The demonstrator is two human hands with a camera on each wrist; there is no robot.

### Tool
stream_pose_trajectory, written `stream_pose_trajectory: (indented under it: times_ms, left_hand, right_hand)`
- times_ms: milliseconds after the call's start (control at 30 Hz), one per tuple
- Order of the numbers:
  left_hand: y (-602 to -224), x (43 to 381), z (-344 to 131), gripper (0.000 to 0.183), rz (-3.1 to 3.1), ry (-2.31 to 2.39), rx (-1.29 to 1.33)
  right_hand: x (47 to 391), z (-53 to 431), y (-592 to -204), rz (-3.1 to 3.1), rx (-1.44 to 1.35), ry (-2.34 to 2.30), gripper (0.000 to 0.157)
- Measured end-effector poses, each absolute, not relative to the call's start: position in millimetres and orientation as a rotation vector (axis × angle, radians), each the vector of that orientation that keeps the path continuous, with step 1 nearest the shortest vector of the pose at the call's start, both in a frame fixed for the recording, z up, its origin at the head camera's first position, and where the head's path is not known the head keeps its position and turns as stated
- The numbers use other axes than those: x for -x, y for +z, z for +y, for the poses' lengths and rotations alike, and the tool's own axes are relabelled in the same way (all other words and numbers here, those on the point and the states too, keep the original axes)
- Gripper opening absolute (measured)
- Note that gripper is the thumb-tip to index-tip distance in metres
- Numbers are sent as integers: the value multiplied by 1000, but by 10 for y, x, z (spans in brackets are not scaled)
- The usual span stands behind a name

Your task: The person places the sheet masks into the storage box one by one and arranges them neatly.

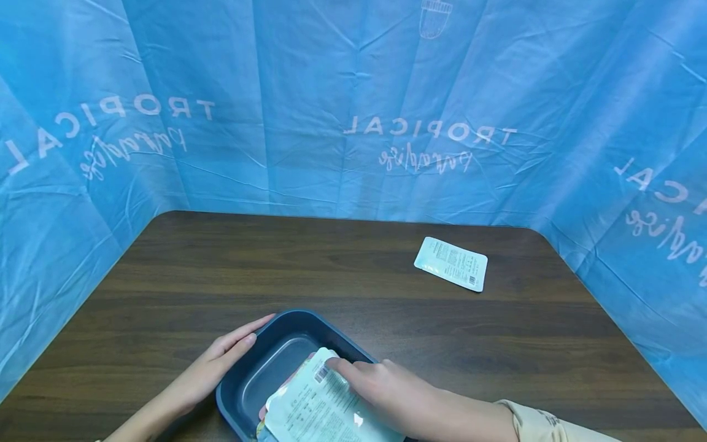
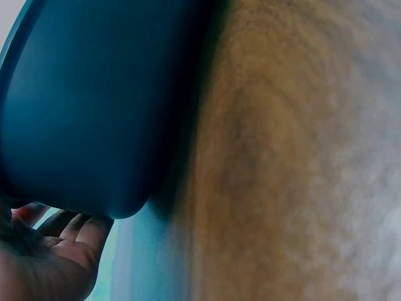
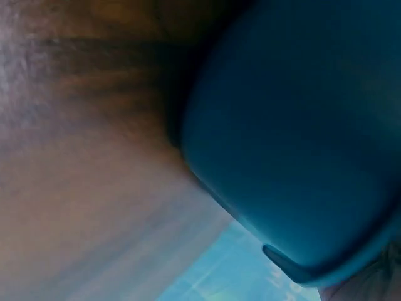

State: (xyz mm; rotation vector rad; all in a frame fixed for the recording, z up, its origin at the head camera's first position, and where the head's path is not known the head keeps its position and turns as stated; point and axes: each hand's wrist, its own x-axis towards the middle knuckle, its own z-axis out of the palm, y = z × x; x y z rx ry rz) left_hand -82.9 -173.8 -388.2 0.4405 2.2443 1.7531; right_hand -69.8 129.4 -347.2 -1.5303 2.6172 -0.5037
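Note:
A dark blue rectangular bin (image 1: 270, 368) stands tilted in angle at the table's front edge. My left hand (image 1: 223, 356) rests against its left side, fingers stretched along the outer wall near the rim; the left wrist view shows those fingers (image 2: 88, 235) touching the bin (image 2: 94, 113). My right hand (image 1: 386, 390) holds a pale mint sheet mask packet (image 1: 320, 405) over the bin, thumb on its printed back, other fingers hidden beneath. Pink and yellowish edges of other packets (image 1: 263, 412) show under it. In the right wrist view, the bin's outer wall (image 3: 294, 157) hides most of the hand.
Another pale mint packet (image 1: 451, 264) lies printed side up at the back right of the dark wood table (image 1: 248, 264). Blue printed sheeting (image 1: 309, 123) hangs around the back and both sides of the table.

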Motion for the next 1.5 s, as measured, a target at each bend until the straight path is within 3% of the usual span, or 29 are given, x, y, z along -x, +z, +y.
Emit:
stream_pose_trajectory:
  times_ms: [167,333,533,733,1000,1233,1500]
  left_hand:
    - [-3880,836,-1734,47,2235,1753,-422]
    - [-3874,834,-1734,47,2240,1750,-423]
    - [-3871,831,-1736,47,2236,1750,-425]
    - [-3880,831,-1731,47,2242,1749,-426]
    - [-3876,832,-1725,47,2240,1755,-407]
    - [-3868,837,-1728,48,2227,1758,-402]
    - [-3875,842,-1742,49,2223,1752,-407]
  right_hand:
    - [705,1271,-3562,2640,1631,-316,56]
    - [703,1258,-3584,2619,1641,-230,69]
    - [702,1247,-3583,2674,1722,-128,73]
    - [808,1269,-3427,2746,1778,-286,48]
    - [1499,1649,-3235,2977,1521,-678,47]
    - [2163,2186,-3490,3111,1131,-654,46]
    - [2657,2728,-3679,3152,705,-539,54]
